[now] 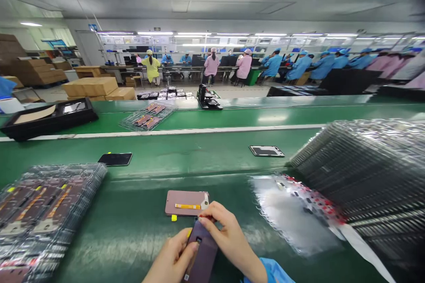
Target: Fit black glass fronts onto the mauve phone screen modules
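Note:
My left hand [171,260] grips the lower left side of a purple-brown phone panel [203,254] held upright over the green bench. Its top edge is pinched by the closed fingers of my right hand [229,239]. Just beyond lies a second pinkish panel [186,202] flat on the bench, with a yellow strip on it and a small yellow tab [174,217] beside it.
Clear plastic trays of panels are stacked at the left [43,212] and a tall slanted stack at the right [365,172]. A sheet of small stickers [299,208] lies right of my hands. Two dark panels [115,158] [266,151] rest on the green belt [199,150]. Workers sit at far benches.

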Motion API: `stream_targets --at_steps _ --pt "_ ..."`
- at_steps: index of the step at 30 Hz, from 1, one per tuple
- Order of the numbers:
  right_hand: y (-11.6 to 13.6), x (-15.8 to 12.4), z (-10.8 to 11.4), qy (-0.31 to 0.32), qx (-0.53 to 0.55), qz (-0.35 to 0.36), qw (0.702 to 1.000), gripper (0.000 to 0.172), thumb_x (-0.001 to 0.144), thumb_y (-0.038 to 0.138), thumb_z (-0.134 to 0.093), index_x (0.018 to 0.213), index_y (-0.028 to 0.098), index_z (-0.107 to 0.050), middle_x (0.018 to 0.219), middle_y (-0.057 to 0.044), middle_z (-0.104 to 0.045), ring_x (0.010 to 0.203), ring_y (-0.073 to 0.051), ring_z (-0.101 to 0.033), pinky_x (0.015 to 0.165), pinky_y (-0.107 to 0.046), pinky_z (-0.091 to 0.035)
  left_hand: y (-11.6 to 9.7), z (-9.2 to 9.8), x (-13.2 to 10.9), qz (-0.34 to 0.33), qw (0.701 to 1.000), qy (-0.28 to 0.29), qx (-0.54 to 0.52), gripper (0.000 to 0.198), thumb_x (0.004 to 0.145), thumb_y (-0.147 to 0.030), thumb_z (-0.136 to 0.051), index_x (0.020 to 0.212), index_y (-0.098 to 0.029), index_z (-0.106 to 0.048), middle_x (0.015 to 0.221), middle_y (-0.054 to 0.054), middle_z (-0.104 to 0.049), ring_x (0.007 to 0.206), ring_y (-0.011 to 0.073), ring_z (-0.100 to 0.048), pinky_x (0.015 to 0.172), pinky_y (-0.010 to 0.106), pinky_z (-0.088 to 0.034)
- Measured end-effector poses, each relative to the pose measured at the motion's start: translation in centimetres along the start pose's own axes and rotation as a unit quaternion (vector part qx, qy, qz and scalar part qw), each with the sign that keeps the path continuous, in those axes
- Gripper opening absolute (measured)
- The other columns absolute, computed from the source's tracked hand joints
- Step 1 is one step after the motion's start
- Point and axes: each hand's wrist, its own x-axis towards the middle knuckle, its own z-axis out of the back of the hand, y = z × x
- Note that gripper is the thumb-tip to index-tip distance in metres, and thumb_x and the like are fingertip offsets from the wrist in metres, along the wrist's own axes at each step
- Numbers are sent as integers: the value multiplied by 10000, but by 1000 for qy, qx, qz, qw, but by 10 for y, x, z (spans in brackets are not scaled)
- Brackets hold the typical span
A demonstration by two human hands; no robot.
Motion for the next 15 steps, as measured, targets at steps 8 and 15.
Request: stream_targets --at_steps 8,15 --pt "27 -15 -10 -92 -291 346 887 268 954 56 -405 876 77 -660 586 -40 -556 534 -167 -442 511 -311 -360 -10 -7 8 -6 991 -68 -118 373 792 -509 -689 963 -177 -705 829 48 -714 780 191 -612 764 262 -476" --pt "32 -13 -5 -59 -239 330 911 322 974 63 -335 888 78 -645 661 -66 -585 650 -181 -552 604 -312 -440 -17 4 8 146 921 -4 -361 338 736 -490 -725 861 -177 -702 609 -20 -606 515 115 -534 510 208 -410"
